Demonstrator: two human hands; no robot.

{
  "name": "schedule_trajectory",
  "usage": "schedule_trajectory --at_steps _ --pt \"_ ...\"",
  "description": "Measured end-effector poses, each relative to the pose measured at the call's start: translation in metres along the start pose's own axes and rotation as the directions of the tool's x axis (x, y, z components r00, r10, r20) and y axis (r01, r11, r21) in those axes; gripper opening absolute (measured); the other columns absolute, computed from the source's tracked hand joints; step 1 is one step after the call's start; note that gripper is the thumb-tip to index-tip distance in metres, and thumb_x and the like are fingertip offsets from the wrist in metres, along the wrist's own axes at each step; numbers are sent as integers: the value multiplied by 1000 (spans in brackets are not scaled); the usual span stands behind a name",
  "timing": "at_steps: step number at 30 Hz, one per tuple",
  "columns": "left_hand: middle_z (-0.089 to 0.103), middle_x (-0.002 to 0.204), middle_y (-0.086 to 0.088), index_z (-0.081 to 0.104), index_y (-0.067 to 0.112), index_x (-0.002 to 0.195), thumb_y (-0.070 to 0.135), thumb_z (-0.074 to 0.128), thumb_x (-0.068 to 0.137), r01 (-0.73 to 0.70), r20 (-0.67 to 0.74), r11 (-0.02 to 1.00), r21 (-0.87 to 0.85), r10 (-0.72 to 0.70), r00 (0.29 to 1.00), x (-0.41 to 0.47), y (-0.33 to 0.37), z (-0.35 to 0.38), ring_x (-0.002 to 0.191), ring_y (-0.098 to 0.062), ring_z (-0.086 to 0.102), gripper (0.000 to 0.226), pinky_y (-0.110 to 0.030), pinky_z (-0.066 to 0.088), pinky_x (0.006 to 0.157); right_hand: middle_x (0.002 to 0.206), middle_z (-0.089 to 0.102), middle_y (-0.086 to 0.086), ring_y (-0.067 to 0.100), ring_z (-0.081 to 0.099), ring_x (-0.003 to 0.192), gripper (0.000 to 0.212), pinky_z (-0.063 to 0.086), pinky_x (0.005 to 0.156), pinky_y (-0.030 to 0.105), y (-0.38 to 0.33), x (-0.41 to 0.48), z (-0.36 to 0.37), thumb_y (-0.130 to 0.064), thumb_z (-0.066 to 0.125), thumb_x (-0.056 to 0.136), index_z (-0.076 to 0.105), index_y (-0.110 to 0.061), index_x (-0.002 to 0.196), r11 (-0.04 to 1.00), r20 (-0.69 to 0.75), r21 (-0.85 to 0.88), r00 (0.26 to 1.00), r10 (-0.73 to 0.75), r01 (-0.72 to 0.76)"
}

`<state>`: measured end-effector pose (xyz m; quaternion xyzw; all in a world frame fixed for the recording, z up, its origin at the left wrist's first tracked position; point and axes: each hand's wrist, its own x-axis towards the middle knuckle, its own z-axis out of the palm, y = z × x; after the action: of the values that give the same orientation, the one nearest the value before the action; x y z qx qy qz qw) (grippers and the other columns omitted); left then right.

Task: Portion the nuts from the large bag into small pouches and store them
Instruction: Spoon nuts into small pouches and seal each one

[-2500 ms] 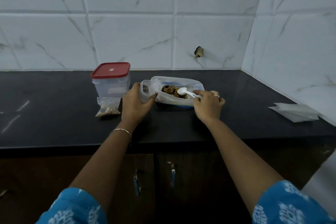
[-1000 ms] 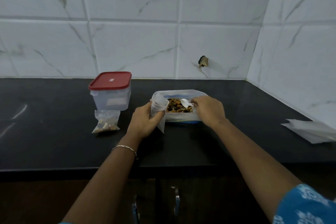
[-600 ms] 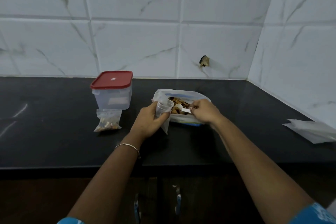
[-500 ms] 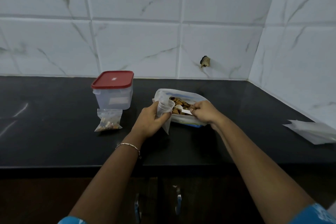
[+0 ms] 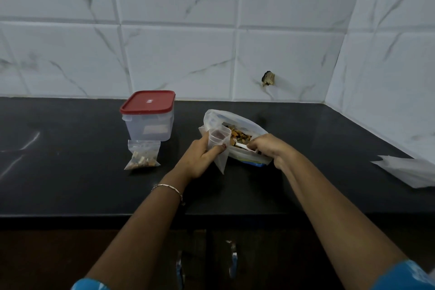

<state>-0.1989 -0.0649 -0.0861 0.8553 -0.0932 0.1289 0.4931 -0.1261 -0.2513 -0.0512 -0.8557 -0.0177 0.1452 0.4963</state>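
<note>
Gripping pouch (image 5: pixel 217 142), right hand (image 5: pixel 266 146) holding spoon (image 5: pixel 242 146)

One bag (image 5: pixel 235 120) lies open, with two pouches to its left: one open pouch (image 5: pixel 219 140) touching the bag and one filled pouch (image 5: pixel 142 156) well apart from it. One red-lidded box (image 5: pixel 148 122) stands left of the bag, one spoon (image 5: pixel 242 146) reaches into the bag, and one pile of white sheets (image 5: pixel 409 170) lies far to the bag's right. Two hands meet at the bag, the left hand (image 5: pixel 200 158) gripping the open pouch and the right hand (image 5: pixel 267 146) pinching the spoon.
</note>
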Motion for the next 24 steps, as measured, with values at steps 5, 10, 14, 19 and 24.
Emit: schedule_trajectory --at_steps 5,10,14,19,24 --pt "55 120 8 44 29 129 31 48 99 1 9 1000 7 -1 1000 1 0 1 109 -6 51 30 -11 38 84 99 60 11 22 58 89 7 48 80 36 1 6 4 -18 62 92 60 -11 93 992 -10 113 998 56 -55" --pt "58 115 8 46 30 123 26 53 98 -26 -106 1000 18 28 994 -1 0 1 108 -10 56 27 -18 44 85 110 63 14 25 59 99 13 49 84 37 0 7 5 -17 61 92 66 -7 98 982 3 176 998 68 -67" --pt "64 110 1 56 19 118 34 59 93 21 -197 989 146 8 980 -2 -2 1 104 -19 61 29 -42 52 92 108 65 15 28 60 107 18 50 93 40 -1 6 3 -14 61 90 65 -11 73 979 -13 194 998 69 -65" --pt "68 95 2 59 22 108 43 62 87 64 -322 951 301 38 946 -6 -3 0 89 -14 63 30 -49 47 95 104 68 13 25 61 98 23 50 91 39 -1 18 1 -18 60 91 73 -9 73 983 22 175 998 59 -62" --pt "67 93 9 59 25 104 52 66 77 74 -352 951 301 39 935 -10 -4 0 90 -11 63 39 -47 48 94 95 66 9 19 58 88 22 47 80 33 -1 15 -4 -18 57 93 74 -11 80 989 66 141 997 30 -39"
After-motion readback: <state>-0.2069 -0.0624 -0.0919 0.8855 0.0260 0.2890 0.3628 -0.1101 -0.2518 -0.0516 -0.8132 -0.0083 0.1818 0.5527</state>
